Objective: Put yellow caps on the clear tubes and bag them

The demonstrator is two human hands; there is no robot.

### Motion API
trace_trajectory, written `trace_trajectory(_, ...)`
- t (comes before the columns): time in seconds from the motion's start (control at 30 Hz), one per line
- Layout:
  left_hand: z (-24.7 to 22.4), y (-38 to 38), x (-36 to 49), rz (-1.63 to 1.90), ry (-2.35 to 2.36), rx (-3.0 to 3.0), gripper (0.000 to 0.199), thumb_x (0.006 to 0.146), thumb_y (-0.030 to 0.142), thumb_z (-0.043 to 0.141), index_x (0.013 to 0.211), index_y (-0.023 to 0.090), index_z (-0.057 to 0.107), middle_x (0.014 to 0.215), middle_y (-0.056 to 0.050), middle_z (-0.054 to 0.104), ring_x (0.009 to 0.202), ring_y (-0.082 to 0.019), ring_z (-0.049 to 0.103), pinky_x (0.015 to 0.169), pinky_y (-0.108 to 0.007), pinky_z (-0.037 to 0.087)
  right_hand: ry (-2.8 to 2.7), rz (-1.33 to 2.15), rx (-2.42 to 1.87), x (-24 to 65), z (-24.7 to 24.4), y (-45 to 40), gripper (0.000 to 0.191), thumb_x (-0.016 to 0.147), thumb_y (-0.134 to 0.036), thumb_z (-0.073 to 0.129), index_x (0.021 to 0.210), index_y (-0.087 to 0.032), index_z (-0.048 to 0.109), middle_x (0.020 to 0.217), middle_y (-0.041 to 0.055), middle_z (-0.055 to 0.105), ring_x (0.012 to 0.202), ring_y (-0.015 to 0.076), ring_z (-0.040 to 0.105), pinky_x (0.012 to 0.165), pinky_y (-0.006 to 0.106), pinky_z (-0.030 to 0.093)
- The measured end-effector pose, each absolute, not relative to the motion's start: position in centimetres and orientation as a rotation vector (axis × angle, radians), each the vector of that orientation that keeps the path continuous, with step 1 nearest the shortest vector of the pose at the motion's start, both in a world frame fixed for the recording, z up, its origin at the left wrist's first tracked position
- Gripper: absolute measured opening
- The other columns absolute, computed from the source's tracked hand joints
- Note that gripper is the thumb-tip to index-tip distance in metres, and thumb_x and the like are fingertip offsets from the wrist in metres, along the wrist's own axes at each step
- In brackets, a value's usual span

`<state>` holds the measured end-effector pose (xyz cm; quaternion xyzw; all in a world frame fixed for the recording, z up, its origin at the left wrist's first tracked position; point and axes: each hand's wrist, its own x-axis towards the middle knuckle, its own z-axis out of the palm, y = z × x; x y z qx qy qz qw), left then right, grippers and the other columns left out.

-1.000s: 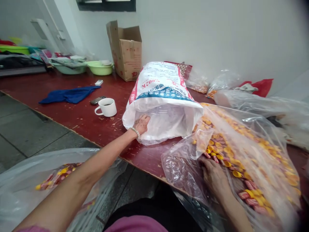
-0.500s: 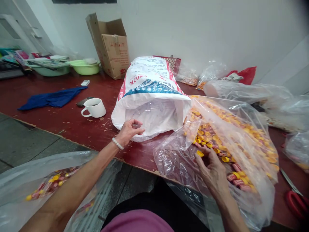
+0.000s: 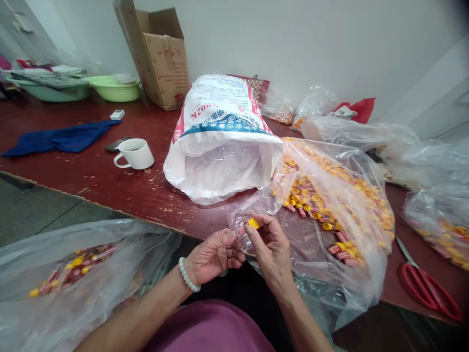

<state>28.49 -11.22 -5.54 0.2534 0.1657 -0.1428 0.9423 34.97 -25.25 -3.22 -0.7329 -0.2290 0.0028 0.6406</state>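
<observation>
My right hand (image 3: 270,244) pinches a small pink-patterned piece with a yellow cap (image 3: 252,224) at the table's front edge. Close on its left is my left hand (image 3: 216,256), fingers curled together, wearing a pale bead bracelet; what it grips is too small to make out. Beyond both hands a white printed sack (image 3: 223,112) lies with its mouth facing me and clear pieces (image 3: 227,152) inside. To the right, an open clear plastic bag (image 3: 351,195) holds several yellow-capped pink pieces.
Red-handled scissors (image 3: 427,288) lie at the right. At the left are a white mug (image 3: 136,154), blue cloth (image 3: 62,138) and green basin (image 3: 116,90). A cardboard box (image 3: 166,68) stands behind. Another plastic bag of capped pieces (image 3: 73,269) is at the lower left.
My left hand has moved from the sack's mouth down and right. My right hand has come left from the clear bag with a yellow-capped piece. The view has shifted right.
</observation>
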Motion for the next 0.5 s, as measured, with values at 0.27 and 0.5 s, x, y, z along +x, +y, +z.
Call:
trace_trajectory(0.27,-4.8,-12.1,28.1,-0.301,0.315,0.453,0.016,0.076,0.019,0.07,0.089,0.013,0.063,0.072,-0.003,0.063,0.061,-0.008,0.059,0.048,-0.016,0.04,-1.191,-0.235,-2.006,34.3,-3.0,-26.0,0.075,0.069,-0.039,0.075,0.131,-0.02,0.038,0.123,0.014,0.055,0.113,0.0288,0.053,0.093,0.045,0.045)
trace_trajectory(0.5,-4.4,-11.7,28.9,-0.316,0.207,0.744,0.017,0.078,0.024,0.066,0.086,0.01,0.062,0.067,-0.006,0.064,0.059,-0.01,0.059,0.055,-0.019,0.043,-1.154,-0.23,-2.16,34.7,-4.3,-25.8,0.057,0.062,-0.027,0.072,0.113,-0.019,0.049,0.102,0.0092,0.064,0.089,0.0265,0.059,0.077,0.042,0.048)
